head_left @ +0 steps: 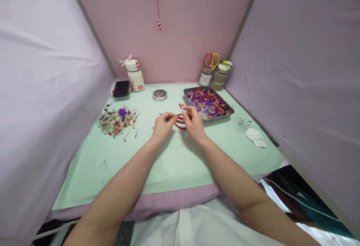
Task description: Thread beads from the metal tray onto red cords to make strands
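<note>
Both of my hands are close together above the middle of the green table cover. My left hand [165, 124] is closed, its thumb and fingers pinching something too small to make out. My right hand [193, 121] is closed too, with its fingertips pressed together at the upper end of red scissors handles or loops [180, 127]; what it pinches is hidden. The red loops show between the hands. Just beyond my right fingertips lies a small red and white tube [182, 107]. A grey tray [225, 116] of mixed beads stands right behind my right hand.
Strung beads with a purple flower [122, 112] lie left. Behind stand a phone [122, 88], a white bottle [136, 78], a round dish [160, 95], a jar [219, 78] and scissors in a holder [206, 77]. A crumpled tissue [255, 137] is right. A beaded strand [158, 8] hangs above.
</note>
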`<act>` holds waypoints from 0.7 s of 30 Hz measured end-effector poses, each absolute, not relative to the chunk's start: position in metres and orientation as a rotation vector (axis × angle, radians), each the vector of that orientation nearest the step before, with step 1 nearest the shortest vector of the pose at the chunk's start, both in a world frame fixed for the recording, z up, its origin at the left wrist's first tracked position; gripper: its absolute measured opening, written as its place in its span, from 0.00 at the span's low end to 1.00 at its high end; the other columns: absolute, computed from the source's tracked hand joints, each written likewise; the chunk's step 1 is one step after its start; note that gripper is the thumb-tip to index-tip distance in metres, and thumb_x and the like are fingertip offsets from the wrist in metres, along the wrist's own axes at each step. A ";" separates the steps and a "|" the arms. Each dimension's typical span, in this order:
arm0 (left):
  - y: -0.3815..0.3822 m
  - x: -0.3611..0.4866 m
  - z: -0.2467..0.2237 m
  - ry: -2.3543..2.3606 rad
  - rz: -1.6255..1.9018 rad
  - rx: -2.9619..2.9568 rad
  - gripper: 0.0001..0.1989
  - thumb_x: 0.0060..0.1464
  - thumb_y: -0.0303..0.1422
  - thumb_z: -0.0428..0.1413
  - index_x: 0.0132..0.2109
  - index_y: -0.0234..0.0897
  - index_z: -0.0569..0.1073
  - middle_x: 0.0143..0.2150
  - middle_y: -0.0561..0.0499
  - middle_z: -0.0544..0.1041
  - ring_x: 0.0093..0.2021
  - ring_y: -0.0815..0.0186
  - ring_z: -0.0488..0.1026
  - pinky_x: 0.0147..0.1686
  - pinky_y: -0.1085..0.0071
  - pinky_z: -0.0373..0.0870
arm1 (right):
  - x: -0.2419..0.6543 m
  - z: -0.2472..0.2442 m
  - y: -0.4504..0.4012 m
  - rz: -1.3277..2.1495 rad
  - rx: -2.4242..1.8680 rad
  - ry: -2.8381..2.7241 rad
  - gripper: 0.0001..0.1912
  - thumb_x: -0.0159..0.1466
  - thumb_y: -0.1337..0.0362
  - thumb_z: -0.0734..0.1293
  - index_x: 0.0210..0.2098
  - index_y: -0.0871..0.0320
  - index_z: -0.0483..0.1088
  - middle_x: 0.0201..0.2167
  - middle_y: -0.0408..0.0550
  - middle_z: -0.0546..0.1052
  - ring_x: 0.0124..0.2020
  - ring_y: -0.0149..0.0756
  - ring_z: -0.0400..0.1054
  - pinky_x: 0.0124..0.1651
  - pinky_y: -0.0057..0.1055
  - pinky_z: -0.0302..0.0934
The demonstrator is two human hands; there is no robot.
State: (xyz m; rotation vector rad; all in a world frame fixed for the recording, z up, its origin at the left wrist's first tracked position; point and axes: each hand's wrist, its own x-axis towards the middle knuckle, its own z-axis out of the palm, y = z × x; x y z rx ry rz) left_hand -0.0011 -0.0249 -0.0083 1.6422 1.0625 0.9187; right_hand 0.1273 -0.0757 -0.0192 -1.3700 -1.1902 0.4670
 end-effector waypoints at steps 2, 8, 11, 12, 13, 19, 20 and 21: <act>-0.023 -0.001 -0.010 1.071 0.922 1.596 0.11 0.47 0.39 0.56 0.33 0.35 0.74 0.26 0.52 0.74 0.23 0.71 0.65 0.22 0.74 0.63 | 0.128 -0.019 -0.076 0.465 -1.366 -1.158 0.08 0.63 0.59 0.58 0.41 0.53 0.62 0.24 0.38 0.63 0.26 0.31 0.60 0.34 0.30 0.59; -0.021 -0.002 -0.012 1.050 0.935 1.531 0.12 0.46 0.39 0.57 0.32 0.34 0.73 0.24 0.53 0.71 0.20 0.72 0.62 0.18 0.75 0.60 | 0.127 -0.017 -0.075 0.418 -1.340 -1.277 0.06 0.61 0.60 0.60 0.35 0.54 0.67 0.34 0.46 0.70 0.32 0.33 0.64 0.38 0.32 0.61; -0.022 -0.002 -0.012 1.049 0.932 1.527 0.12 0.46 0.39 0.57 0.32 0.34 0.73 0.26 0.53 0.72 0.20 0.72 0.63 0.18 0.75 0.61 | 0.127 -0.015 -0.075 0.346 -1.382 -1.368 0.06 0.60 0.62 0.62 0.33 0.55 0.68 0.35 0.47 0.70 0.34 0.35 0.64 0.41 0.34 0.61; -0.022 -0.002 -0.012 1.054 0.927 1.529 0.12 0.46 0.40 0.57 0.32 0.34 0.73 0.26 0.53 0.72 0.20 0.72 0.63 0.18 0.75 0.61 | 0.127 -0.015 -0.075 0.331 -1.387 -1.380 0.05 0.60 0.62 0.62 0.32 0.55 0.68 0.35 0.47 0.70 0.34 0.35 0.64 0.42 0.34 0.61; -0.022 -0.002 -0.011 1.060 0.921 1.533 0.12 0.46 0.40 0.57 0.32 0.34 0.73 0.25 0.53 0.71 0.20 0.72 0.63 0.18 0.75 0.61 | 0.127 -0.015 -0.075 0.319 -1.388 -1.391 0.05 0.60 0.62 0.62 0.32 0.56 0.68 0.34 0.47 0.70 0.34 0.35 0.65 0.42 0.34 0.60; -0.022 -0.002 -0.011 1.047 0.902 1.567 0.13 0.45 0.39 0.57 0.34 0.34 0.74 0.27 0.52 0.72 0.22 0.72 0.64 0.19 0.76 0.61 | 0.130 -0.019 -0.073 0.298 -1.450 -1.435 0.08 0.63 0.62 0.59 0.29 0.56 0.66 0.32 0.47 0.70 0.36 0.37 0.65 0.43 0.34 0.58; -0.022 -0.002 -0.011 1.043 0.899 1.570 0.13 0.45 0.39 0.57 0.34 0.33 0.74 0.27 0.52 0.72 0.22 0.72 0.64 0.19 0.76 0.61 | 0.130 -0.020 -0.073 0.295 -1.459 -1.432 0.08 0.63 0.62 0.59 0.29 0.56 0.66 0.32 0.47 0.70 0.37 0.37 0.65 0.43 0.34 0.57; -0.022 -0.002 -0.011 1.042 0.896 1.573 0.13 0.46 0.39 0.57 0.35 0.33 0.74 0.26 0.52 0.72 0.22 0.72 0.64 0.19 0.76 0.61 | 0.130 -0.020 -0.073 0.294 -1.465 -1.429 0.08 0.63 0.62 0.58 0.29 0.56 0.65 0.33 0.47 0.70 0.37 0.38 0.65 0.44 0.34 0.57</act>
